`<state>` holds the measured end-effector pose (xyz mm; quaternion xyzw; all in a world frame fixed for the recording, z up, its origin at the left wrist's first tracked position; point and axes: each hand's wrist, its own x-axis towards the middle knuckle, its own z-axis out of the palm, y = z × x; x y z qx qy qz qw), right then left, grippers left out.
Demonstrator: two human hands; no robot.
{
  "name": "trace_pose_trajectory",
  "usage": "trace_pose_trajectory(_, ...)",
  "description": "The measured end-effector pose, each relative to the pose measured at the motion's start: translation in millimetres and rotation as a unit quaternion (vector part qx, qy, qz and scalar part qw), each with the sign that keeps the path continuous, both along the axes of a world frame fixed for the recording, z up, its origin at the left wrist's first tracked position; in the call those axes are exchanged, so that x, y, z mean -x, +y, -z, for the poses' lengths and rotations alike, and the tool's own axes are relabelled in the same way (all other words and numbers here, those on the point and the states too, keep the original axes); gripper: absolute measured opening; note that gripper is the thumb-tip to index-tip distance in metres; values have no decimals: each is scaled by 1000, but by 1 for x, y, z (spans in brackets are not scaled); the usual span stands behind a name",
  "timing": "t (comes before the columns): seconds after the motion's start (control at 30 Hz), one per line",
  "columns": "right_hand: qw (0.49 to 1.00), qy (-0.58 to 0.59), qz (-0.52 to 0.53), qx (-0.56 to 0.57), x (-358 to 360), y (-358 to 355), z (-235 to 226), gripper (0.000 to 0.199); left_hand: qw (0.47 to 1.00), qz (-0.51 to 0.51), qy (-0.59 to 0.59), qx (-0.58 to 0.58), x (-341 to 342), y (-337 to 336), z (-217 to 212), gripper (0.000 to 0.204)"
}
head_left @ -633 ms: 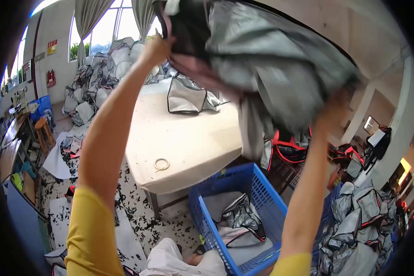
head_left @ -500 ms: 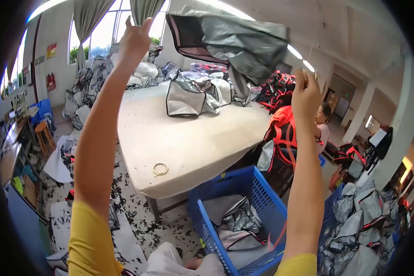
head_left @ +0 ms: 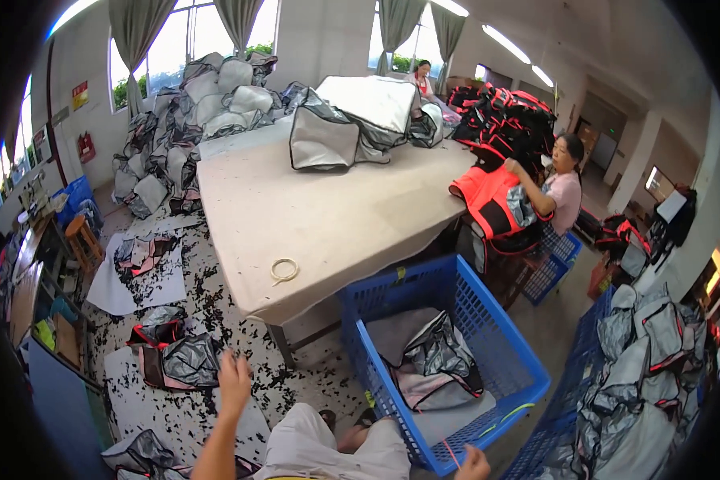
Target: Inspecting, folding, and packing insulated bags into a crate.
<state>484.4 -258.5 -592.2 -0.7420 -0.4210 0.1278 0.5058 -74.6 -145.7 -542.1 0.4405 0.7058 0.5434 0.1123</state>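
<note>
My left hand (head_left: 234, 382) is low in front of me, above the scrap-strewn floor, its fingers loosely apart and empty. My right hand (head_left: 474, 464) is at the lower edge beside the near rim of a blue plastic crate (head_left: 500, 382); its fingers are curled together, and anything inside them is hidden. In the crate lie silver-grey fabric pieces (head_left: 436, 360) with dark edging. On the far part of the cream-topped table (head_left: 336, 216) rests a silver fabric piece (head_left: 368, 100), beside a boxy grey fabric piece with black edging (head_left: 324, 138).
A roll of tape-like ring (head_left: 284, 270) lies on the table's near corner. Silver fabric pieces are heaped at the back left (head_left: 208, 104) and in a crate at right (head_left: 640, 368). A co-worker (head_left: 564, 184) handles a red-black item at the table's right. Fabric bundles (head_left: 180, 352) lie on the floor.
The silver-grey fabric piece that was in the air between my raised hands now lies on the far part of the table. Both hands have dropped to the lower edge.
</note>
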Motion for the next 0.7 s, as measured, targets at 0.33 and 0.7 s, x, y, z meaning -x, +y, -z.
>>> trace_pose_trajectory(0.33,968,-7,239,-80,-111,-138,-143,37,889,198,208,356,-116,-95,140,39)
trace_pose_trajectory(0.7,979,43,-15,198,-28,-23,-66,21,885,136,205,396,-97,-86,159,29)
